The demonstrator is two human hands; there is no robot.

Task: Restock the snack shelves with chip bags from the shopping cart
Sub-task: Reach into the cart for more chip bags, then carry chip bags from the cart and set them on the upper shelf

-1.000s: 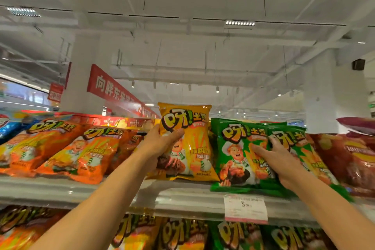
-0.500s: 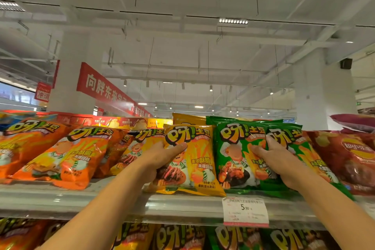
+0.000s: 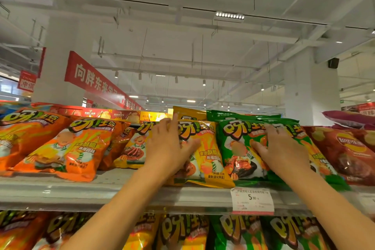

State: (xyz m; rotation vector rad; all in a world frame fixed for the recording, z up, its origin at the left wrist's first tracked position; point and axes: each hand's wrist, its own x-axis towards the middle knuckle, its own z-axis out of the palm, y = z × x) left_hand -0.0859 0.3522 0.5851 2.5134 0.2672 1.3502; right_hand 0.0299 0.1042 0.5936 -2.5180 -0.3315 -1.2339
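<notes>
Reading left to right along the top shelf: orange "呀!土豆" bags, then the left hand, its grip spread flat on the upright yellow "呀!土豆" bag, long axis vertical, directly beneath the palm. Just beside it, the right hand, fingers likewise apart, presses the green "呀!土豆" bags. Beyond lie red Lay's bags. The price tag reads "5.90".

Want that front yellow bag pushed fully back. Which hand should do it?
Left. The left hand already lies on the yellow bag; the right hand rests on the green bags.
</notes>
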